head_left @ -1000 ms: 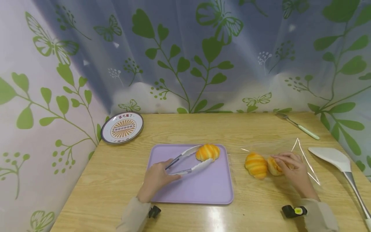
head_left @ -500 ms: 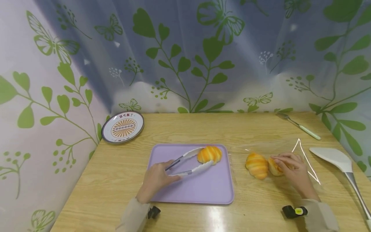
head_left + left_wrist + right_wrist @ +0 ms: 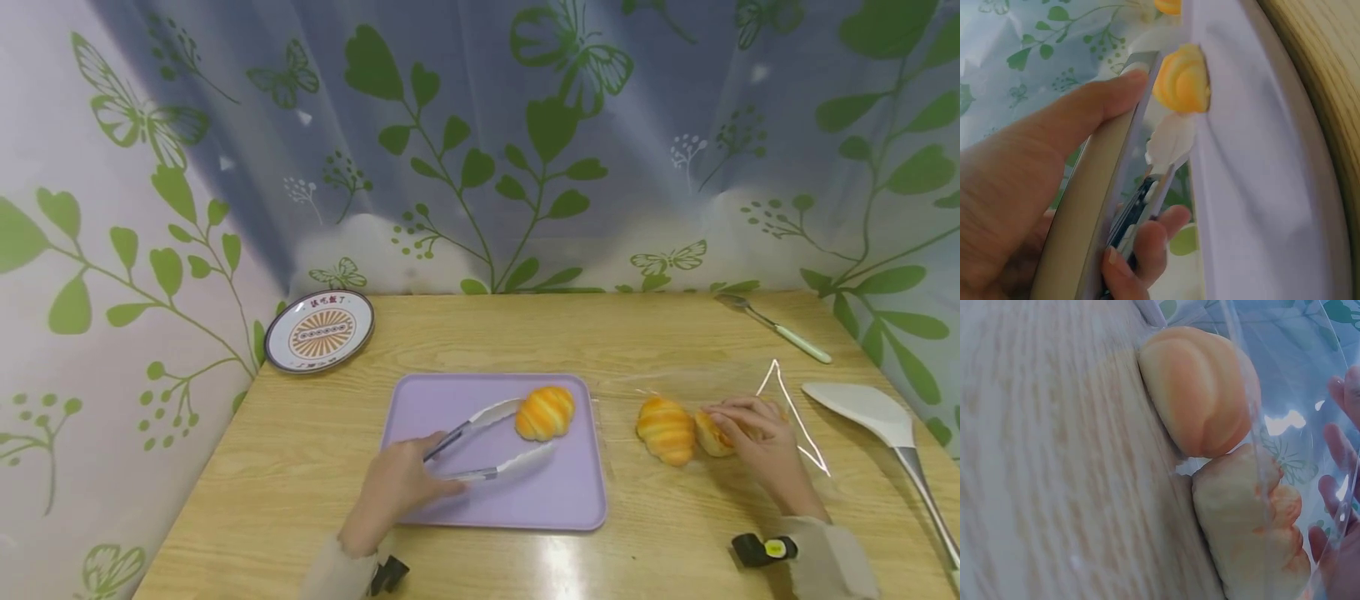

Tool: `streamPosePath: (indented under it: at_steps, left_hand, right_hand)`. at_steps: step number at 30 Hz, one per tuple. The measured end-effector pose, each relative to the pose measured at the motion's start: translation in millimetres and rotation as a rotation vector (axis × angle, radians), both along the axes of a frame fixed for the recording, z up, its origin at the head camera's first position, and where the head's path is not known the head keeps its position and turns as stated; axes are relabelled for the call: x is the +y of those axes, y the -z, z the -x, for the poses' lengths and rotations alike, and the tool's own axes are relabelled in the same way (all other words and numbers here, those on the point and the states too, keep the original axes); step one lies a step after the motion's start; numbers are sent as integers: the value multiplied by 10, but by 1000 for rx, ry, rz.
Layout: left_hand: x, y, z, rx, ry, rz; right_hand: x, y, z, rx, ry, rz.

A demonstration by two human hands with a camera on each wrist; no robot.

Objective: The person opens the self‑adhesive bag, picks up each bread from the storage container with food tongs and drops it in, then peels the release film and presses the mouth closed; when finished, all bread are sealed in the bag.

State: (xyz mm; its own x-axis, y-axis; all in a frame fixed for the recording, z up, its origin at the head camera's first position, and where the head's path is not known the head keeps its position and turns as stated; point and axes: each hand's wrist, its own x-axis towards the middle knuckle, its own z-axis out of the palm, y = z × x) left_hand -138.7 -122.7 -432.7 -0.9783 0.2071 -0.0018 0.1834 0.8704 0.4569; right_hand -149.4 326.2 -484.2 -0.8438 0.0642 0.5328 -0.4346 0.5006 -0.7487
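Note:
My left hand holds a pair of metal tongs with pale scalloped tips, thumb on one arm and fingers on the other. The tongs' arms are spread. Their upper tip is right at a golden striped bread roll on the lilac tray; the lower tip lies apart from it. At the right, my right hand pinches a clear plastic bag, its fingers seen through the film. Inside the bag sit a striped roll and a second roll, partly behind the hand in the head view.
A round patterned plate stands at the back left. At the back right lies a fork with a pale green handle. A large white-bladed turner lies along the right side of the wooden table.
The tongs have spread and let go of the roll on the tray, which has turned slightly. My left hand has shifted a little left and toward me. The right hand has stayed in place.

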Motion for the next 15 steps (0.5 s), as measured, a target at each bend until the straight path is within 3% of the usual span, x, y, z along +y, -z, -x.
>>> streamPosePath:
  at_steps: [4, 7, 10, 15]
  left_hand:
    - [-32, -30, -48, -13, 81, 9]
    - [-67, -37, -27, -26, 141, -3]
    - [-111, -15, 75, -13, 154, -16]
    - [-123, 20, 369, 20, 179, -20]
  right_hand:
    - [-22, -41, -7, 32, -8, -11]
    - [-5, -19, 4, 38, -18, 3]
    - [16, 18, 20, 31, -26, 16]
    - [13, 20, 20, 39, -29, 7]
